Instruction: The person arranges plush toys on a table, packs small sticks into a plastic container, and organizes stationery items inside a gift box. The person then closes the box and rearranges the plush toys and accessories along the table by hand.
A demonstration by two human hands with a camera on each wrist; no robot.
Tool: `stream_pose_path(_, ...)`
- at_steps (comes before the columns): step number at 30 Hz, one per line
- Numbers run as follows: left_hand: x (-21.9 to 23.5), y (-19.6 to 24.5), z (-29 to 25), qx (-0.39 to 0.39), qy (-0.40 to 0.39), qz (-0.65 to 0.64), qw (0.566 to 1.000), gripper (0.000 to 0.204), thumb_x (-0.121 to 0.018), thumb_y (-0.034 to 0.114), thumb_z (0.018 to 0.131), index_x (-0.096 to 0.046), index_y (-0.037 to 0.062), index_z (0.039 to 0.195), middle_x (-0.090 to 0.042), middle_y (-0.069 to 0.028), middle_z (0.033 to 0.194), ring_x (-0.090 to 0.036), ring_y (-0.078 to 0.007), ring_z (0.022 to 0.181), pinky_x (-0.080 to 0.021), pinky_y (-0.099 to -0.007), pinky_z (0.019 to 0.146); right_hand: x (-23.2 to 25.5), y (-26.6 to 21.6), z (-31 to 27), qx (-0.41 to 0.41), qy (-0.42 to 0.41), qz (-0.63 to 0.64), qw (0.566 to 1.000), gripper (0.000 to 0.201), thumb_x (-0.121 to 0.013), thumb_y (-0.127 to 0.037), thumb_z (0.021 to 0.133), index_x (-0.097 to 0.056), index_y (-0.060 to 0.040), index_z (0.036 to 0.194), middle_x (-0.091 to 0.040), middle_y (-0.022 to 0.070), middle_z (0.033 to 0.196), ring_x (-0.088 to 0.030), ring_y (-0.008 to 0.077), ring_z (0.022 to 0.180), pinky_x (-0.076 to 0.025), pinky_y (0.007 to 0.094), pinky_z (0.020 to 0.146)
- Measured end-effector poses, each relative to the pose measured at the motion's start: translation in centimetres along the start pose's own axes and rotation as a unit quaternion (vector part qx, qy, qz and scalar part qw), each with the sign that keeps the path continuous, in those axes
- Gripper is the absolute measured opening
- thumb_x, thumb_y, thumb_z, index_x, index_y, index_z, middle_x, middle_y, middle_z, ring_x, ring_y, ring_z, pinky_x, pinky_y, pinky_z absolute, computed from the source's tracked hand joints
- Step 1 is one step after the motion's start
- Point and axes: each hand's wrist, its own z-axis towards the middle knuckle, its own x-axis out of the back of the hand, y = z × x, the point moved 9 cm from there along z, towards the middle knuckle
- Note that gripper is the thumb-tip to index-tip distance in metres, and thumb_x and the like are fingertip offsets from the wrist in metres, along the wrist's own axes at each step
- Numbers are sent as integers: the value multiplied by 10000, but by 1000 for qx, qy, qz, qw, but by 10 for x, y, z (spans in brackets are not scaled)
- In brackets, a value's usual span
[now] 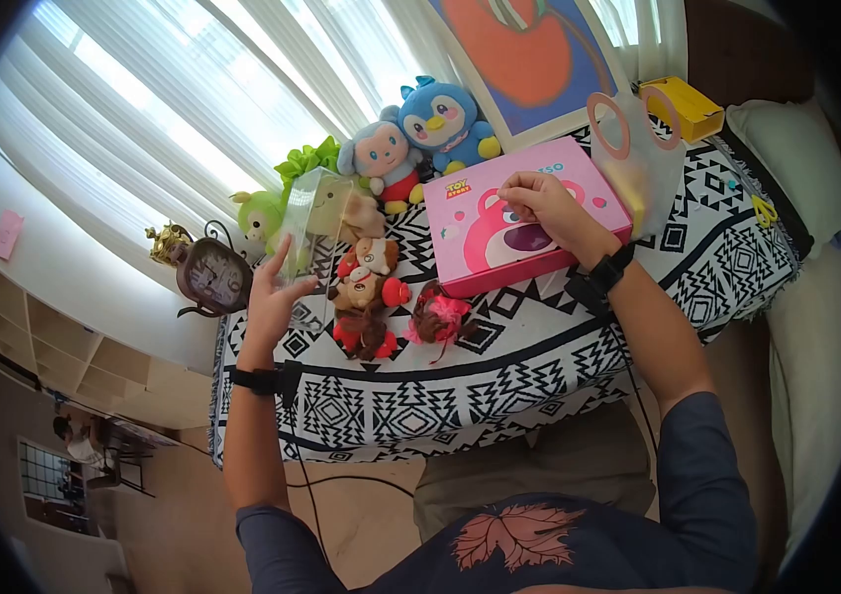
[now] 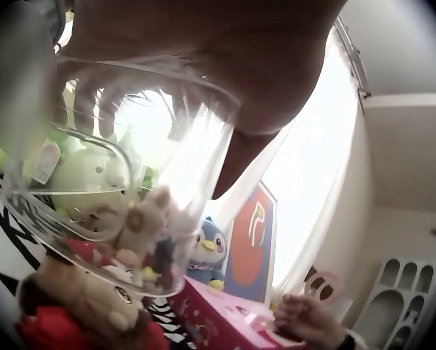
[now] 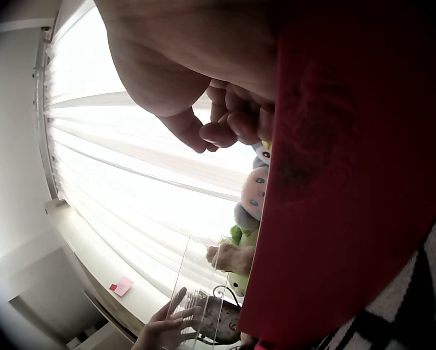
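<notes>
My left hand [image 1: 270, 302] grips a clear plastic container [image 1: 313, 223]; in the left wrist view the fingers lie behind its wall and the thumb is on the near side of the container [image 2: 196, 219]. Plush toys show through the plastic. On the right, my right hand [image 1: 547, 210] rests over the lid of a pink box [image 1: 470, 243] printed with a bear. Its fingers [image 3: 236, 120] are loosely curled, with nothing visible between them, and the side of the box [image 3: 334, 189] fills much of the right wrist view.
A blue penguin plush [image 1: 440, 124] and a grey-eared plush [image 1: 381, 163] sit behind. Small dolls [image 1: 366, 287] and a pink-dressed doll [image 1: 440, 315] lie in front. A clock [image 1: 214, 277] stands left; a translucent bag [image 1: 638, 148], yellow box [image 1: 688, 107] and scissors [image 1: 765, 210] are right.
</notes>
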Motion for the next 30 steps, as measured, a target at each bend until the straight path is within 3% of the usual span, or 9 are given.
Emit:
stream_pose_path(1, 8, 25, -5, -85, 79, 317, 941, 877, -852, 150, 828, -490, 153, 1627, -596, -167, 1348, -645, -251, 1171, -480, -354, 1075, -1, -1, -1, -2, 1, -14, 1000, 116, -700, -159, 1034, -678, -53, 993, -520, -61, 761, -409, 31, 632, -325, 208, 574)
stream_pose_path(2, 8, 30, -7, -82, 77, 317, 942, 877, -852, 150, 828, -490, 153, 1627, -596, -167, 1348, -645, -251, 1171, -480, -354, 1075, -1, 3, -2, -6, 1, -13, 1000, 116, -700, -159, 1034, -678, -53, 993, -520, -61, 761, -409, 31, 632, -325, 208, 574)
stream_pose_path(4, 4, 21, -4, 26, 14, -1, 1000, 870, -823, 111, 860, -450, 124, 1646, -617, -150, 1361, -664, -219, 1137, -500, -314, 1035, 0, 1, 1, 1, 0, -7, 1000, 118, -699, -160, 1034, -679, -51, 991, -519, -61, 761, -407, 31, 635, -323, 210, 576)
stream_pose_path(6, 20, 0, -1, 38, -2, 2, 999, 829, -774, 187, 923, -413, 163, 1669, -583, -189, 1445, -641, -262, 1208, -508, -361, 1044, -1, 0, -1, -1, 2, -7, 1000, 118, -698, -160, 1034, -679, -52, 989, -520, -61, 760, -409, 31, 637, -325, 210, 577)
stream_pose_path(11, 3, -48, -38, 228, -115, -423, 869, 731, -531, 434, 1084, -240, 168, 1701, -495, -310, 1559, -605, -464, 1296, -487, -603, 1071, 1, 0, 0, 3, 8, -11, 1000, 118, -700, -159, 1032, -682, -53, 984, -520, -62, 757, -417, 31, 642, -334, 209, 580)
stream_pose_path(18, 19, -145, -67, 243, -94, -468, 845, 653, -422, 404, 1117, -281, 107, 1681, -461, -316, 1597, -607, -497, 1305, -510, -598, 1067, 1, 3, 1, -1, 1, -15, 1000, 126, -711, -169, 1025, -689, -51, 987, -517, -66, 755, -419, 32, 642, -338, 208, 580)
stream_pose_path(26, 69, -174, -70, 315, 154, -215, 911, 645, -552, 421, 1098, -447, 44, 1612, -579, -235, 1513, -648, -356, 1259, -481, -434, 1115, -2, -1, -1, -10, 1, -21, 1000, 126, -709, -169, 1027, -689, -49, 995, -518, -67, 760, -418, 32, 647, -337, 205, 582)
stream_pose_path(28, 108, -157, -43, 58, 206, 74, 974, 473, -599, 420, 1087, -695, 48, 1363, -646, -151, 1377, -663, -266, 1124, -495, -392, 1026, -1, -1, -1, -1, 11, -15, 1000, 140, -726, -173, 1014, -689, -57, 946, -537, -65, 750, -430, 16, 632, -347, 192, 567)
stream_pose_path(30, 60, -86, -54, 30, 218, 62, 973, 474, -687, 373, 1040, -719, 8, 1341, -643, -179, 1423, -626, -277, 1276, -453, -363, 1115, -1, -2, -2, -1, 12, -17, 1000, 137, -726, -173, 1015, -691, -57, 951, -539, -65, 752, -430, 16, 632, -346, 192, 566)
